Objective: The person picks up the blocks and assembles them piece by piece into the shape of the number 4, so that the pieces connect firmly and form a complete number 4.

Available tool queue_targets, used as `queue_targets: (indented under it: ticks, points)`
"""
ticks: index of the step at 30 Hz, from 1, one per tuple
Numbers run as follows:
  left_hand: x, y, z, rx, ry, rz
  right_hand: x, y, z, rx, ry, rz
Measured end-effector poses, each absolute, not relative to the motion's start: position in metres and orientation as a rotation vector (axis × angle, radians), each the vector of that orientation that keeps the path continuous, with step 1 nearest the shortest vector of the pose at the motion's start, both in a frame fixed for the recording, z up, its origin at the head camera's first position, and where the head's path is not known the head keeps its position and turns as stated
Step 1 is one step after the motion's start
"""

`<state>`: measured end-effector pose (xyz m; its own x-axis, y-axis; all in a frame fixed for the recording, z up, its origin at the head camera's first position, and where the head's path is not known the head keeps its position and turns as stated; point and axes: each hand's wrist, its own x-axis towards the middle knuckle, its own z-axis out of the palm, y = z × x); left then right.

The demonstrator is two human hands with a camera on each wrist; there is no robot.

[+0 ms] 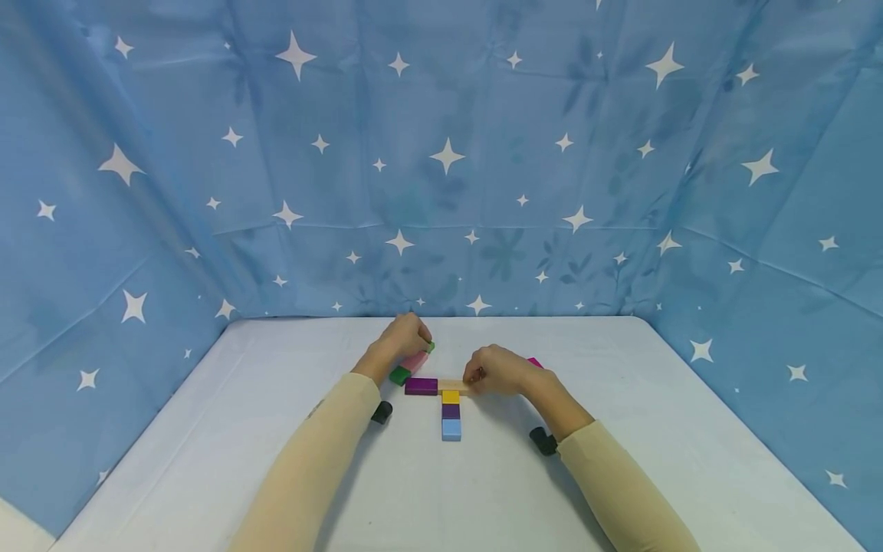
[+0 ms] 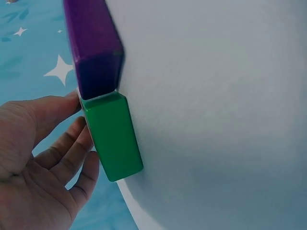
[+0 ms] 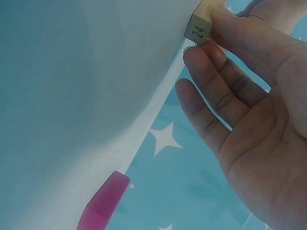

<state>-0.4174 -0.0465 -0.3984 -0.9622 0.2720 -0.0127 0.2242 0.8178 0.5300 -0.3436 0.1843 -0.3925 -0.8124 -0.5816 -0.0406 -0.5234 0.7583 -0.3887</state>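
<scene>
At the far middle of the table, my left hand pinches a small light green block at the end of a slanted row with a pink block and a dark green block. The left wrist view shows the dark green block meeting a purple block, fingers behind it. My right hand grips the right end of a plain wooden block; its end, marked 24, shows in the right wrist view. That wooden block adjoins the purple block.
Below the wooden block, a yellow block, a dark purple block and a light blue block run toward me. Partly behind the right hand lies a magenta block. A starry blue curtain surrounds the white table.
</scene>
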Motion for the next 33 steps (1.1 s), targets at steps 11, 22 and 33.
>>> queue_targets:
  ticks: [11, 22, 33]
  points:
    - [-0.4142, -0.0475, -0.3995, 0.436, 2.922, 0.824, -0.3433, 0.1849, -0.394, -0.886, 2.798, -0.547]
    - [-0.414, -0.0468, -0.4015, 0.432, 2.933, 0.83, -0.3418, 0.1851, -0.3927, -0.904, 2.809, -0.52]
    - [-0.4133, -0.0475, -0.4018, 0.452, 2.95, 0.817, -0.3436, 0.1855, -0.3937, -0.898, 2.809, -0.523]
